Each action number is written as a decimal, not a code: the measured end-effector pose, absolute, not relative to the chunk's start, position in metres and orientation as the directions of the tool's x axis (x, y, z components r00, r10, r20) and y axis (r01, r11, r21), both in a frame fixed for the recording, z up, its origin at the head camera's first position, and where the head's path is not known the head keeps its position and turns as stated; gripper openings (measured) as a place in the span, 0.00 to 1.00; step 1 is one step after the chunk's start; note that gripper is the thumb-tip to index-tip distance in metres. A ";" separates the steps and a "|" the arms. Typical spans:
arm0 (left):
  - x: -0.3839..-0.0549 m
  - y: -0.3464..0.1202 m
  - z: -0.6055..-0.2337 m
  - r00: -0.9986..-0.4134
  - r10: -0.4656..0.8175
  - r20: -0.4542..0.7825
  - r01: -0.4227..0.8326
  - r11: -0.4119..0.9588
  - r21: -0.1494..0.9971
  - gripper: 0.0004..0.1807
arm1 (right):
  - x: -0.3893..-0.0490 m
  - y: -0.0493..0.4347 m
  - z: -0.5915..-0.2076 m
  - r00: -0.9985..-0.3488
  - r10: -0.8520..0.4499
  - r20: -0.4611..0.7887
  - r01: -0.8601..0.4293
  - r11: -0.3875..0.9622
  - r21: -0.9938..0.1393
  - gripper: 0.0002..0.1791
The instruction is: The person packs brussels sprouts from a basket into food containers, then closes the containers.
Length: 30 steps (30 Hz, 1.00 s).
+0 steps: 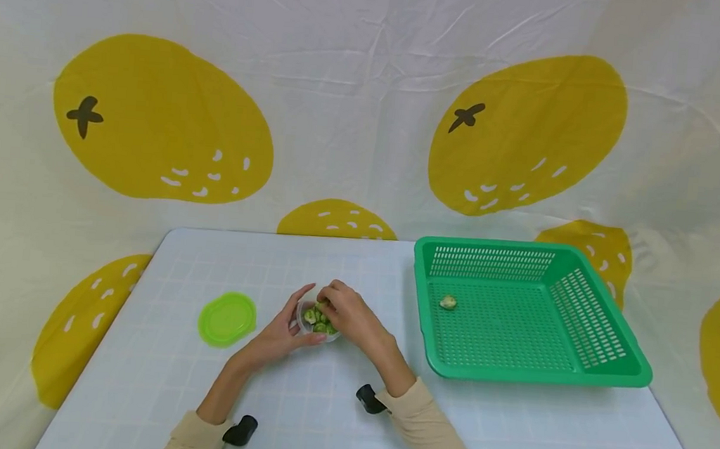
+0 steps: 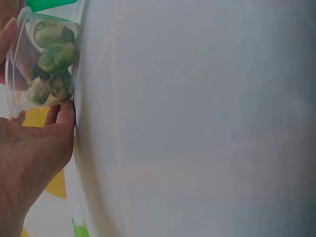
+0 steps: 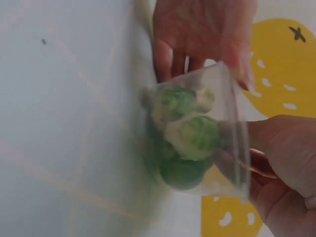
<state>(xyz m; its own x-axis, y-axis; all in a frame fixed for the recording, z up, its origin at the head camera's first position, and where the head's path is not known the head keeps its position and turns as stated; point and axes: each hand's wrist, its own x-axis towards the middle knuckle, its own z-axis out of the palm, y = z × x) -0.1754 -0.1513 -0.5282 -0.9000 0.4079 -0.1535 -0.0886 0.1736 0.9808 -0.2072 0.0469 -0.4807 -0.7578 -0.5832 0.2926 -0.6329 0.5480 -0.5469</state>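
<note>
A small clear plastic tub (image 3: 217, 94) stands on the table with several green Brussels sprouts (image 2: 57, 58) inside. My left hand (image 1: 277, 341) holds the tub from its left side, thumb at the near side and fingers round the far side. Over the rim comes my right hand (image 1: 353, 314), its thumb and fingers dipped into the tub and pinching at a Brussels sprout (image 3: 195, 137); the fingertips are blurred behind the plastic. One more sprout (image 1: 448, 302) lies alone in the green basket (image 1: 529, 375) to the right.
A bright green lid (image 1: 227, 320) lies flat on the table, left of my left hand. The wide slotted basket takes up the table's right back part. Behind the table hangs a white cloth (image 1: 356, 111) printed with yellow fruit.
</note>
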 end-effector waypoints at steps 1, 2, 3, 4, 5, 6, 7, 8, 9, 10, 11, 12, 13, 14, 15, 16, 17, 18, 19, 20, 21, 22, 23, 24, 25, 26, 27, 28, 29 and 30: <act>-0.175 -0.151 -0.528 -0.901 0.407 -0.153 -0.088 0.174 0.981 0.56 | -0.208 0.046 -0.484 -0.755 -0.578 0.311 -0.640 0.542 -0.545 0.05; -0.176 -0.151 -0.528 -0.901 0.406 -0.153 -0.087 0.177 0.980 0.56 | -0.208 0.046 -0.487 -0.750 -0.572 0.332 -0.648 0.535 -0.543 0.05; -0.176 -0.151 -0.528 -0.901 0.406 -0.153 -0.085 0.180 0.980 0.56 | -0.208 0.045 -0.490 -0.744 -0.565 0.356 -0.657 0.526 -0.540 0.05; -0.176 -0.151 -0.528 -0.900 0.408 -0.152 -0.083 0.182 0.980 0.56 | -0.209 0.045 -0.493 -0.738 -0.555 0.384 -0.668 0.518 -0.535 0.05; -0.177 -0.150 -0.528 -0.901 0.406 -0.153 -0.083 0.184 0.979 0.56 | -0.209 0.044 -0.496 -0.733 -0.543 0.411 -0.676 0.510 -0.532 0.05; -0.177 -0.150 -0.528 -0.901 0.407 -0.151 -0.079 0.187 0.979 0.56 | -0.209 0.044 -0.499 -0.726 -0.531 0.437 -0.685 0.503 -0.527 0.05; -0.177 -0.150 -0.528 -0.901 0.407 -0.150 -0.078 0.187 0.979 0.56 | -0.209 0.043 -0.502 -0.717 -0.521 0.463 -0.696 0.497 -0.519 0.06; -0.178 -0.149 -0.528 -0.901 0.407 -0.149 -0.076 0.189 0.979 0.56 | -0.209 0.043 -0.503 -0.711 -0.511 0.483 -0.702 0.491 -0.515 0.06; -0.178 -0.149 -0.527 -0.901 0.408 -0.148 -0.075 0.189 0.979 0.56 | -0.209 0.043 -0.505 -0.707 -0.501 0.499 -0.707 0.487 -0.513 0.06; -0.178 -0.149 -0.527 -0.901 0.409 -0.146 -0.075 0.184 0.980 0.56 | -0.208 0.042 -0.506 -0.706 -0.493 0.508 -0.708 0.484 -0.514 0.07; -0.178 -0.149 -0.527 -0.901 0.408 -0.146 -0.078 0.180 0.981 0.56 | -0.208 0.042 -0.506 -0.707 -0.486 0.514 -0.707 0.481 -0.518 0.07; -0.178 -0.149 -0.526 -0.901 0.410 -0.143 -0.076 0.176 0.981 0.56 | -0.208 0.042 -0.507 -0.708 -0.483 0.515 -0.706 0.480 -0.521 0.07; -0.178 -0.149 -0.526 -0.900 0.411 -0.144 -0.079 0.173 0.982 0.56 | -0.209 0.041 -0.507 -0.711 -0.480 0.514 -0.703 0.479 -0.526 0.07; -0.178 -0.149 -0.526 -0.900 0.413 -0.142 -0.078 0.169 0.983 0.56 | -0.209 0.041 -0.508 -0.713 -0.476 0.514 -0.701 0.477 -0.530 0.07; -0.178 -0.149 -0.526 -0.899 0.414 -0.141 -0.078 0.166 0.983 0.56 | -0.209 0.041 -0.508 -0.716 -0.475 0.512 -0.698 0.475 -0.536 0.07; -0.178 -0.150 -0.526 -0.899 0.416 -0.138 -0.076 0.163 0.984 0.56 | -0.209 0.041 -0.509 -0.718 -0.472 0.511 -0.695 0.472 -0.542 0.07; -0.178 -0.150 -0.526 -0.899 0.417 -0.136 -0.073 0.163 0.984 0.56 | -0.209 0.042 -0.510 -0.718 -0.470 0.514 -0.696 0.467 -0.545 0.07; -0.178 -0.150 -0.527 -0.899 0.417 -0.132 -0.069 0.163 0.984 0.56 | -0.209 0.042 -0.511 -0.717 -0.468 0.517 -0.697 0.461 -0.550 0.07; -0.178 -0.150 -0.527 -0.900 0.416 -0.132 -0.068 0.164 0.984 0.56 | -0.209 0.042 -0.511 -0.714 -0.466 0.523 -0.700 0.453 -0.552 0.07; -0.177 -0.150 -0.527 -0.900 0.416 -0.129 -0.065 0.166 0.984 0.55 | -0.209 0.042 -0.512 -0.711 -0.464 0.528 -0.703 0.444 -0.556 0.07; -0.177 -0.150 -0.527 -0.900 0.415 -0.130 -0.064 0.170 0.983 0.55 | -0.209 0.042 -0.512 -0.710 -0.464 0.530 -0.704 0.437 -0.560 0.07; -0.177 -0.150 -0.528 -0.901 0.414 -0.129 -0.062 0.170 0.983 0.55 | -0.209 0.042 -0.513 -0.709 -0.462 0.533 -0.705 0.433 -0.562 0.07; -0.177 -0.150 -0.528 -0.902 0.412 -0.128 -0.062 0.171 0.983 0.55 | -0.209 0.043 -0.513 -0.708 -0.460 0.536 -0.706 0.430 -0.563 0.07; -0.177 -0.150 -0.528 -0.903 0.411 -0.127 -0.060 0.171 0.983 0.55 | -0.209 0.042 -0.514 -0.709 -0.457 0.537 -0.705 0.429 -0.565 0.07; -0.176 -0.150 -0.528 -0.903 0.410 -0.128 -0.062 0.172 0.983 0.54 | -0.209 0.043 -0.514 -0.709 -0.456 0.538 -0.704 0.426 -0.568 0.07; -0.176 -0.151 -0.529 -0.904 0.408 -0.130 -0.064 0.173 0.983 0.54 | -0.209 0.043 -0.515 -0.711 -0.455 0.536 -0.702 0.424 -0.572 0.07; -0.176 -0.151 -0.529 -0.904 0.408 -0.132 -0.066 0.172 0.983 0.54 | -0.208 0.043 -0.515 -0.715 -0.454 0.532 -0.699 0.422 -0.578 0.06; -0.176 -0.151 -0.529 -0.904 0.405 -0.135 -0.070 0.170 0.983 0.54 | -0.208 0.043 -0.515 -0.718 -0.453 0.528 -0.695 0.421 -0.583 0.06; -0.176 -0.151 -0.529 -0.905 0.404 -0.137 -0.072 0.172 0.982 0.54 | -0.207 0.043 -0.515 -0.721 -0.453 0.523 -0.691 0.417 -0.591 0.06; -0.175 -0.151 -0.529 -0.905 0.403 -0.139 -0.074 0.173 0.982 0.54 | -0.207 0.043 -0.514 -0.725 -0.455 0.517 -0.686 0.412 -0.600 0.06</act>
